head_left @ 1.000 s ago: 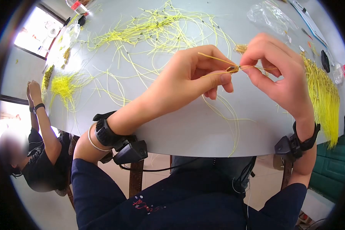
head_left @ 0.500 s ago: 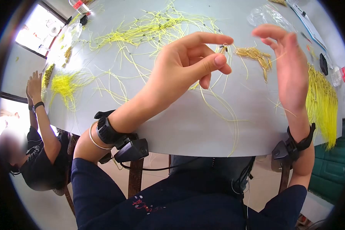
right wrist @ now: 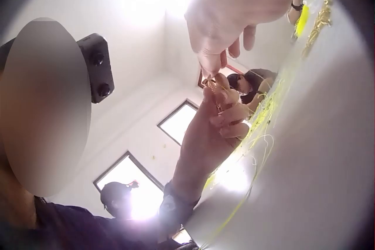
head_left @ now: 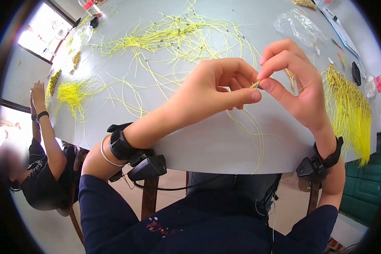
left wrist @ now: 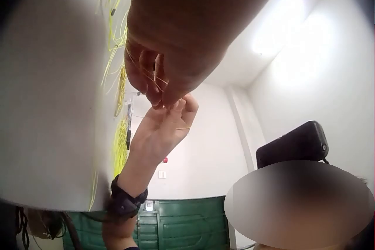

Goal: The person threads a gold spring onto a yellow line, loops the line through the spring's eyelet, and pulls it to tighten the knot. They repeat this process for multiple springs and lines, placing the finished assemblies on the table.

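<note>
In the head view my left hand (head_left: 213, 86) pinches a small gold coil spring (head_left: 255, 84) between thumb and index finger. My right hand (head_left: 298, 86) meets it from the right, with thumb and index fingertips together at the spring's end. The right wrist view shows the spring's coils (right wrist: 212, 89) upright between the left fingers. A thin orange-yellow line (head_left: 305, 86) lies by the right palm, and thin strands (left wrist: 153, 77) cross the left fingers in the left wrist view. More gold springs (head_left: 291, 77) show partly behind the right hand.
Tangled yellow lines with dark beads (head_left: 169, 36) spread over the grey table (head_left: 199, 148). A bundle of yellow-tailed springs (head_left: 351, 110) hangs over the right edge. Beyond are a clear plastic bag (head_left: 298, 23) and a clipboard (head_left: 340, 34). Another person (head_left: 46, 173) sits at left.
One second ago both hands held the spring with an orange line across it. Half a second ago the right hand was away with fingers spread; now it is back at the spring.
</note>
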`<state>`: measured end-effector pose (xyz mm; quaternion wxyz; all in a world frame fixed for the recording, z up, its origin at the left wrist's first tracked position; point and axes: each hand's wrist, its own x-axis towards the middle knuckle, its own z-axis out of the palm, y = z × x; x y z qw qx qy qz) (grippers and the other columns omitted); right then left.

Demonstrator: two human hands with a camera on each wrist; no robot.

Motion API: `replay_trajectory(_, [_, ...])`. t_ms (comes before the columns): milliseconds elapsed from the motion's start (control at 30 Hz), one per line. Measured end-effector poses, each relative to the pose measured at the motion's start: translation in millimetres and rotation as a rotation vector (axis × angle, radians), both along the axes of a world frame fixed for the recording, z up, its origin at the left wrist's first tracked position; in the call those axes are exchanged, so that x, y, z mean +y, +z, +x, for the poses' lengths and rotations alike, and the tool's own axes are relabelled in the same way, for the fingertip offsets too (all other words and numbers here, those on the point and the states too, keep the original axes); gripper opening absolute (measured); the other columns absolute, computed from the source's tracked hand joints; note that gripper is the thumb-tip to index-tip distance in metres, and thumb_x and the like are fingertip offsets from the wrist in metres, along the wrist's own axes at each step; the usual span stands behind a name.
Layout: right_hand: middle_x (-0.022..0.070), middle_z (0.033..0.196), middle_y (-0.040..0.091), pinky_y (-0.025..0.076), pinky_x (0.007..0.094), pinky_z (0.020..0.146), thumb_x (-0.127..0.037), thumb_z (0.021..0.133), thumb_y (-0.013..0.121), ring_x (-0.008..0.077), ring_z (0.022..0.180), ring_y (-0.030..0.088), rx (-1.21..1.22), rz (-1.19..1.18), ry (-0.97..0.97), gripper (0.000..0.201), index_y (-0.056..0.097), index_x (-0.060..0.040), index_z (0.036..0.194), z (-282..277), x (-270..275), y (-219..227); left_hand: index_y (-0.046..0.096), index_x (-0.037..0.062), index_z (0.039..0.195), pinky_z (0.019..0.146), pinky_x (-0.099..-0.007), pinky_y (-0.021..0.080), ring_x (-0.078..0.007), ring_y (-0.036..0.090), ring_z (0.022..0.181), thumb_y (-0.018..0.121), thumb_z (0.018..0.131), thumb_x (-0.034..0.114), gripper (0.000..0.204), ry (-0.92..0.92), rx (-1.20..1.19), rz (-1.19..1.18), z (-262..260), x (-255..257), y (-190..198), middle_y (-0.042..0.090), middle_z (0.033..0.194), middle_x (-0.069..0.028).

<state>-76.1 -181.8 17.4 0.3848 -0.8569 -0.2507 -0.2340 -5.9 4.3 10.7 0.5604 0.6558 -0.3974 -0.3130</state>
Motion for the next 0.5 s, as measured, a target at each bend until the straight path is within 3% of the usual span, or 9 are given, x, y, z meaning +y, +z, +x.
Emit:
replay_trajectory(133, [0.0072, 0.089, 0.048, 0.038, 0.0271, 0.076, -0.001, 0.067, 0.064, 0.019, 0.083, 0.048, -0.117, -0.195, -0.052, 0.014, 0.055, -0.0051, 0.076, -4.6, 1.6, 5.8, 0.054, 0.0, 0.102, 0.067, -0.0225, 0.044, -0.0084, 0.055, 0.077, 0.056, 0.087, 0.023, 0.027, -0.065, -0.105, -0.035, -0.8, -1.6, -6.8, 0.059, 0.088, -0.005])
replay_trajectory(200, [0.0073, 0.088, 0.047, 0.038, 0.0277, 0.076, -0.001, 0.066, 0.063, 0.0199, 0.084, 0.048, -0.134, -0.205, -0.041, 0.014, 0.054, -0.0053, 0.076, -6.4, 4.6, 7.2, 0.055, 0.0043, 0.093, 0.069, -0.0293, 0.042, -0.0122, 0.053, 0.076, 0.045, 0.091, 0.029, 0.027, -0.035, -0.13, -0.1, -4.0, -3.8, -10.6, 0.058, 0.08, -0.0016])
replay_trajectory(267, [0.0075, 0.088, 0.047, 0.038, 0.0283, 0.076, -0.001, 0.066, 0.062, 0.0209, 0.084, 0.048, -0.154, -0.216, -0.032, 0.014, 0.054, -0.0054, 0.076, -7.1, 4.4, 9.8, 0.053, 0.0016, 0.094, 0.074, -0.0275, 0.04, -0.0122, 0.05, 0.079, 0.039, 0.094, 0.027, 0.029, -0.075, -0.217, -0.092, -3.2, -3.2, -11.9, 0.055, 0.082, -0.0022])
replay_trajectory(333, [0.0089, 0.089, 0.047, 0.038, 0.0297, 0.079, -0.001, 0.069, 0.059, 0.0218, 0.087, 0.048, -0.197, -0.334, -0.05, 0.01, 0.054, -0.0046, 0.076, -6.3, -0.8, 14.1, 0.051, -0.001, 0.095, 0.079, -0.0257, 0.037, -0.0122, 0.047, 0.081, 0.034, 0.096, 0.025, 0.031, -0.116, -0.305, -0.084, -2.9, -2.7, -13.5, 0.051, 0.083, -0.0028])
replay_trajectory(400, [0.0104, 0.093, 0.048, 0.037, 0.0304, 0.082, -0.002, 0.071, 0.057, 0.0229, 0.092, 0.049, -0.195, -0.336, -0.076, 0.009, 0.053, -0.0037, 0.079, -3.4, -12.9, 17.1, 0.047, 0.0013, 0.083, 0.075, -0.0248, 0.035, -0.0119, 0.042, 0.074, 0.032, 0.097, 0.022, 0.029, -0.075, -0.363, -0.052, -4.0, -2.4, -16.1, 0.045, 0.075, -0.0018])
replay_trajectory(500, [0.0085, 0.098, 0.054, 0.036, 0.0248, 0.087, -0.013, 0.084, 0.054, 0.0174, 0.097, 0.052, -0.271, -0.239, -0.355, 0.013, 0.057, -0.0042, 0.093, -4.1, -52.4, 29.0, 0.041, 0.003, 0.076, 0.07, -0.0234, 0.033, -0.0107, 0.039, 0.072, 0.031, 0.096, 0.022, 0.029, -0.073, -0.323, 0.025, 3.3, -3.2, -11.9, 0.041, 0.072, -0.0017])
